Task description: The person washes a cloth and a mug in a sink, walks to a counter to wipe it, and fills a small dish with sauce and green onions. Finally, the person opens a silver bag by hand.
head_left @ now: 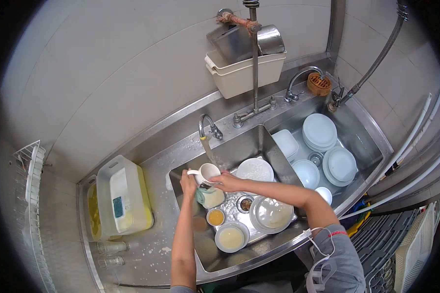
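Note:
A white mug (209, 172) with a dark print is held over the left sink basin, just below the running faucet (206, 128). My left hand (188, 183) is closed at the mug's handle. My right hand (226, 181) grips the mug's lower right side. A green cloth (200, 196) hangs under the mug beside my left hand; which fingers hold it is hidden. Below lie a small bowl with yellow liquid (215, 217), stacked bowls with cloudy water (231, 238), a clear-lidded or glass bowl (272, 215) and a foamy white plate (255, 170).
White plates (319, 131) and bowls (306, 174) fill the right basin (368, 146). A plastic tub (145, 195) with a sponge (118, 207) stands left, near glasses (111, 247). Cream bins (248, 73) hang behind the tall tap pipe (255, 93). A wire rack (34, 205) stands at far left.

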Available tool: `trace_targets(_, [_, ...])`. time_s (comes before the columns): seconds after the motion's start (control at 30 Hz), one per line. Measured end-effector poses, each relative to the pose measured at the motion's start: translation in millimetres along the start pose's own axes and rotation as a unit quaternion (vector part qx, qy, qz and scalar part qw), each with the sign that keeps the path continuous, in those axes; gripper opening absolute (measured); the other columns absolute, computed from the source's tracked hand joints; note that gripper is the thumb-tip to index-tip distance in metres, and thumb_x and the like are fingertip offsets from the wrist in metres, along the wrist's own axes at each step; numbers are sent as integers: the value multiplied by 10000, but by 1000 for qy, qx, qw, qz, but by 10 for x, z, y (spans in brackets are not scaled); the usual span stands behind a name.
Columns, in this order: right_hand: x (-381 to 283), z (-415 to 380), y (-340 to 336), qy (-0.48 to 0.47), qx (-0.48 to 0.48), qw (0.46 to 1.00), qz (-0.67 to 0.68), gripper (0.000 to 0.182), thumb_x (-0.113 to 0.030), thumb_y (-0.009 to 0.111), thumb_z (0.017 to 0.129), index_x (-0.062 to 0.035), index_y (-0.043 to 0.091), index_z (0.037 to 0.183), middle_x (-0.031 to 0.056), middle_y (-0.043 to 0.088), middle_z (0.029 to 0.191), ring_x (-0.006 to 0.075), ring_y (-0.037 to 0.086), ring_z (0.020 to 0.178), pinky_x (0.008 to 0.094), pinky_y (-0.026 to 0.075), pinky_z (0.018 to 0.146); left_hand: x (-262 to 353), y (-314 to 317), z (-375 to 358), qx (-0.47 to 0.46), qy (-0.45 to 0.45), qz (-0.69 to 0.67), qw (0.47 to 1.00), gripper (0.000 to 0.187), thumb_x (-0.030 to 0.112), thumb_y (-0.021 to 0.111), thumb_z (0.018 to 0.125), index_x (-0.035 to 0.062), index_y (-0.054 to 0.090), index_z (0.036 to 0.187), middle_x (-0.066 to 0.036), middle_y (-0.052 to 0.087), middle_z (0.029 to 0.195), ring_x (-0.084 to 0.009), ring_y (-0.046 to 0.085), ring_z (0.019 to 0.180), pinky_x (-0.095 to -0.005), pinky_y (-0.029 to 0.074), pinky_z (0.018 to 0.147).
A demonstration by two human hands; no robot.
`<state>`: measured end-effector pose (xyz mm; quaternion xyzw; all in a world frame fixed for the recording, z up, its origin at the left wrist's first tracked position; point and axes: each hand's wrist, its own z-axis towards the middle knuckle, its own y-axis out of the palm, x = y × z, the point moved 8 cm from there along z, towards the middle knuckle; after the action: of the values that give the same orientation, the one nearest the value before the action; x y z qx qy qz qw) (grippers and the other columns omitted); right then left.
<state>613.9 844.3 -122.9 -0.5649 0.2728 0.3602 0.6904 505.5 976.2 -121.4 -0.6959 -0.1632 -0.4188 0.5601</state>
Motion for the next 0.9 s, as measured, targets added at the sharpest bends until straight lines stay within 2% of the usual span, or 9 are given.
trace_targets(0.07, [-141,-91,-64,-192,-74,943,-263,355,-132,576,733,-101,586,1086,52,595,1106,231,465,1164,441,222,1057,57,74,60,-120,16,-37,992,220,178,425,854,-6,529,915,-178,613,765,-295,624,696,-378,481,565])
trace_targets(0.13, [-247,-120,-147,-354,-48,754,-551,331,-161,517,747,-139,589,1070,-16,529,1216,174,311,1284,476,57,1115,179,195,33,-204,64,-89,973,221,191,430,860,3,537,905,-108,585,729,-199,589,597,-313,456,475])
trace_targets(0.27, [-10,81,-295,-433,90,694,-569,241,-181,534,728,-136,614,950,-25,550,1151,141,361,1239,483,66,1106,467,243,127,-219,89,1,972,198,156,393,865,2,513,897,-98,542,728,-171,546,578,-328,435,488])
trace_targets(0.37, [160,235,-239,-128,-55,895,-423,395,-123,502,760,-146,535,1153,-1,504,1227,127,410,1207,508,145,1081,554,140,310,-137,113,47,983,229,221,409,869,20,511,908,-206,581,836,-356,561,789,-419,427,667])
trace_targets(0.47, [241,253,-261,72,-15,975,-211,302,-68,605,654,-115,650,950,27,623,982,211,556,1010,509,266,1001,549,111,299,-70,107,79,989,233,239,413,871,36,514,929,-236,599,882,-417,566,873,-454,428,728])
trace_targets(0.53, [330,238,-308,138,86,985,-54,173,-42,633,652,-67,678,818,76,656,775,256,628,789,397,451,802,521,62,244,-39,94,104,989,234,229,418,868,29,514,941,-249,602,897,-432,562,895,-485,428,750])
trace_targets(0.6, [451,218,-68,215,97,945,226,140,-47,638,687,-48,673,822,91,655,765,238,629,740,355,470,707,568,90,145,-29,89,161,983,236,224,430,863,15,509,939,-266,599,890,-444,562,885,-506,427,752])
trace_targets(0.8, [533,172,89,374,264,648,608,96,-87,579,816,-10,631,841,69,622,784,153,593,759,306,466,649,706,303,-131,-88,107,238,961,230,185,442,847,-10,494,957,-319,581,862,-482,554,863,-542,430,771])
trace_targets(0.9, [659,229,89,226,266,860,372,121,-118,586,824,-8,629,801,61,617,735,178,609,740,333,464,619,570,260,7,-69,122,221,965,232,175,442,840,-21,489,956,-322,579,864,-476,556,873,-536,434,771])
